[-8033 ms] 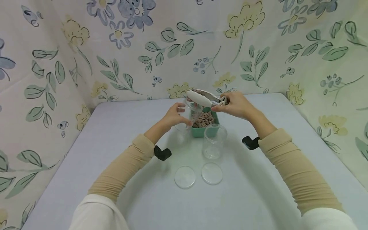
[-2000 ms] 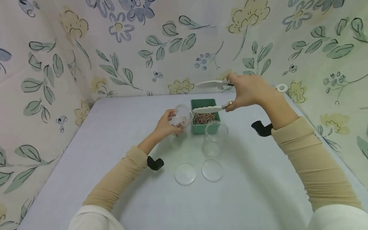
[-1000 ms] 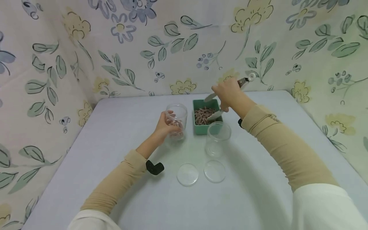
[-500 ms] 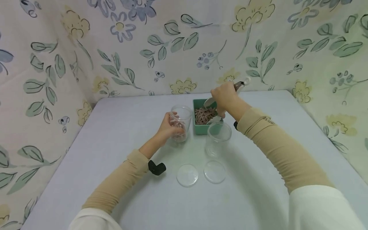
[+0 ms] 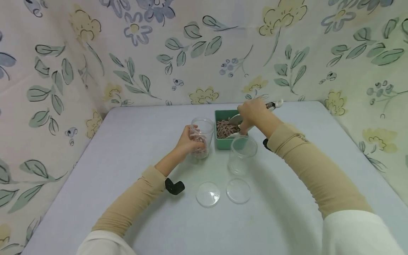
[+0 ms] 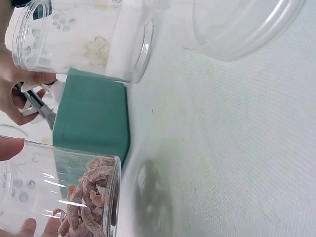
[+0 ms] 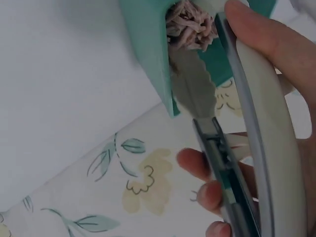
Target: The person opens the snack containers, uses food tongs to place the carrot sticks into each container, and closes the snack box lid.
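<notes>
My left hand point(image 5: 187, 142) grips a clear plastic jar point(image 5: 204, 128), upright, with brownish dried strips point(image 6: 89, 202) in its lower part. Just right of it stands a green rectangular container point(image 5: 224, 144), holding a heap of similar strips point(image 5: 225, 129). White-and-grey tongs point(image 7: 269, 148) are in my right hand point(image 5: 252, 114), thumb on one arm and fingers curled round the other. Their scalloped tips reach into the container, spread around the strips at its right side. The right hand partly hides the tongs in the head view. Whether the held jar touches the table cannot be told.
A second clear jar point(image 5: 243, 157), with no contents visible, stands in front of the green container. Two clear round lids point(image 5: 208, 194) lie side by side nearer to me on the pale table point(image 5: 153, 134). A flowered curtain point(image 5: 191, 71) encloses the back and sides.
Eight seconds ago the tongs were over the left jar's mouth; since then they have gone down into the green container. The left jar, tilted two seconds ago, now stands upright with strips in it.
</notes>
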{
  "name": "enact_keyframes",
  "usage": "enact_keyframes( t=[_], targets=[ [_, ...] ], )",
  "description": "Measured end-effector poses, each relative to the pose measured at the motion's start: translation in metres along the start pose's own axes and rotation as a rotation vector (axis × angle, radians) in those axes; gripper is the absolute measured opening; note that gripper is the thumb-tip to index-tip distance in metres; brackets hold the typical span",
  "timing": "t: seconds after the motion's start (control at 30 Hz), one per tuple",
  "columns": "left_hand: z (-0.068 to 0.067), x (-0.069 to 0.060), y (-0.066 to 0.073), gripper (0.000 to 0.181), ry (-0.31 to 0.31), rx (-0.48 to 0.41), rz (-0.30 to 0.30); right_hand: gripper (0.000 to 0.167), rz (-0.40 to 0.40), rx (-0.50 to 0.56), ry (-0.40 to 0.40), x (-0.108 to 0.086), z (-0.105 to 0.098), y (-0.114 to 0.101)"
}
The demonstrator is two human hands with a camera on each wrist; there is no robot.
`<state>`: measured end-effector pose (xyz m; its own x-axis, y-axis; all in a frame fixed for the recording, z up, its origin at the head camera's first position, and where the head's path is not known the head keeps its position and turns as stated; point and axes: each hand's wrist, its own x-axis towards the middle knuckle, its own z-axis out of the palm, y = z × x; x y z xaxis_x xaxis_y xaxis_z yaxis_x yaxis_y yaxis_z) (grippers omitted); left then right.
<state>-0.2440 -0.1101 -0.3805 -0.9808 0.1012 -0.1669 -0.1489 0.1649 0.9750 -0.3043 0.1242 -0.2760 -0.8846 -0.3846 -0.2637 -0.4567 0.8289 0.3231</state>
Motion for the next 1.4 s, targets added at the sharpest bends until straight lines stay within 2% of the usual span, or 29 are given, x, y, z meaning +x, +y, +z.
enact_keyframes(
  t=[0.1, 0.33, 0.53, 0.63, 0.77, 1.07, 1.27, 1.4],
  targets=[
    [0.0, -0.001, 0.001, 0.084, 0.004, 0.007, -0.003, 0.062, -0.034, -0.021, 0.037, -0.002, 0.004, -0.003],
    [0.001, -0.005, 0.004, 0.084, 0.007, 0.024, -0.008, 0.042, -0.135, -0.069, 0.22, -0.011, 0.02, 0.0],
    [-0.001, -0.006, 0.004, 0.082, 0.015, 0.024, 0.007, 0.031, -0.199, -0.03, 0.274, -0.016, 0.028, 0.005],
    [-0.001, -0.006, 0.005, 0.083, 0.01, 0.017, 0.015, 0.037, -0.218, -0.03, 0.283, -0.016, 0.03, 0.005],
    [-0.001, -0.005, 0.006, 0.083, 0.0, 0.018, 0.026, 0.036, -0.215, -0.001, 0.277, -0.016, 0.03, 0.01],
    [-0.001, -0.002, 0.006, 0.08, 0.018, 0.056, 0.036, 0.03, -0.148, 0.205, 0.2, -0.025, 0.032, 0.028],
    [0.002, 0.002, 0.005, 0.081, 0.012, 0.057, 0.02, 0.031, -0.118, 0.268, 0.227, -0.031, 0.037, 0.039],
    [0.004, 0.002, 0.004, 0.081, 0.007, 0.065, 0.025, 0.034, -0.103, 0.256, 0.251, -0.033, 0.04, 0.041]
  ],
)
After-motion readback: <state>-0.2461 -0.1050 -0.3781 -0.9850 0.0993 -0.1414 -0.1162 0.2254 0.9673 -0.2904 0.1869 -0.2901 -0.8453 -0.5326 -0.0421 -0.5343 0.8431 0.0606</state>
